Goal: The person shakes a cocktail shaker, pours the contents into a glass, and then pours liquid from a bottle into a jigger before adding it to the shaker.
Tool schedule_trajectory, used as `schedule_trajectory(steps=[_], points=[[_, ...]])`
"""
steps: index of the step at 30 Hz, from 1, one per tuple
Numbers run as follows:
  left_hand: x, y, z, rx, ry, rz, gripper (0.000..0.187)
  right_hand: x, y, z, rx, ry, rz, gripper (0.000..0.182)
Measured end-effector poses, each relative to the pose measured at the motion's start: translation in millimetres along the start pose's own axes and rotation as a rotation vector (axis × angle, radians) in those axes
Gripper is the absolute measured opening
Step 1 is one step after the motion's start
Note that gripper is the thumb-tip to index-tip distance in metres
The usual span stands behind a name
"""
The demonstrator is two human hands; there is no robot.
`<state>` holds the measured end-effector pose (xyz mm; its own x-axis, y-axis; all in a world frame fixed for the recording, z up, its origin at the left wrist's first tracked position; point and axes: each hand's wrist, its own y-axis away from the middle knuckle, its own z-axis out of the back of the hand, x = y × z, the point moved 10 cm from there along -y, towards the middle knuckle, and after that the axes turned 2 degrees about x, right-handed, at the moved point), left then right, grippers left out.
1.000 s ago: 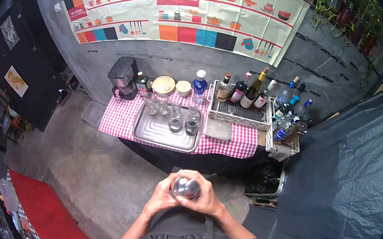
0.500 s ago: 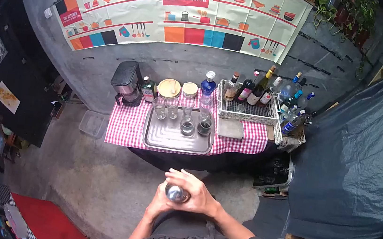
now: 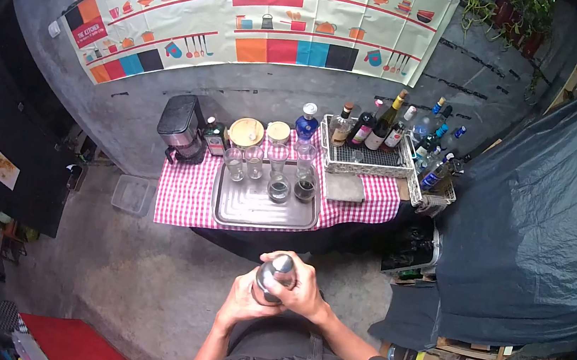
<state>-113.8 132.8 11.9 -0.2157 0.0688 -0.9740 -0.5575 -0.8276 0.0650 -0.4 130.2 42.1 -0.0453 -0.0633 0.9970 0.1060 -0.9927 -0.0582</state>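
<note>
Both my hands grip a metal cocktail shaker [image 3: 276,276] in front of my body, its silver cap pointing up and away from me. My left hand [image 3: 243,299] wraps around the shaker's lower left side. My right hand [image 3: 303,292] closes over its right side, with the thumb across the front near the cap. Beyond them stands a table with a metal tray [image 3: 256,213] on it. Several clear glasses stand on the tray, among them two rounded ones: a left round glass [image 3: 278,191] and a right round glass [image 3: 304,190] with dark contents.
At the table's back left is a coffee maker [image 3: 183,129], beside a dark bottle [image 3: 215,136]. A blue bottle [image 3: 306,122] stands behind the glasses. Several bottles fill a white wicker basket [image 3: 368,168]. A folded grey cloth [image 3: 344,188] lies before it. A plastic bin [image 3: 132,195] sits on the floor.
The shaker has tipped from end-on toward my face to more upright, showing its cap and side. My hands have shifted slightly with it, and the view has turned a little.
</note>
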Motion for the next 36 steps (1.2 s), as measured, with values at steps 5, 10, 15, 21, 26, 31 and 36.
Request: schedule_trajectory(steps=[5, 10, 15, 21, 26, 31, 36], points=[[7, -2, 7, -0.074, 0.149, -0.196, 0.06, 49, 26, -8, 0.071, 0.261, 0.526, 0.057], [13, -3, -21, -0.022, 0.054, 0.031, 0.058, 45, 2, 8, 0.126, 0.24, 0.215, 0.052], [-19, -15, -15, -0.22, -0.034, -0.133, 0.061, 36, 12, 42, 0.109, -0.02, 0.362, 0.054], [8, -23, -67, -0.203, 0.188, 0.102, 0.051, 43, -5, 57, 0.305, 0.187, 0.253, 0.055], [-11, -35, -70, -0.41, 0.024, -0.076, 0.065, 47, 7, 92, 0.341, 0.003, 0.477, 0.055], [20, -40, -117, -0.363, 0.336, 0.091, 0.067, 35, 2, 98, 0.48, 0.215, 0.421, 0.056], [-19, -57, -106, -0.462, 0.105, -0.055, 0.066, 25, 3, 135, 0.43, -0.104, 0.436, 0.052]])
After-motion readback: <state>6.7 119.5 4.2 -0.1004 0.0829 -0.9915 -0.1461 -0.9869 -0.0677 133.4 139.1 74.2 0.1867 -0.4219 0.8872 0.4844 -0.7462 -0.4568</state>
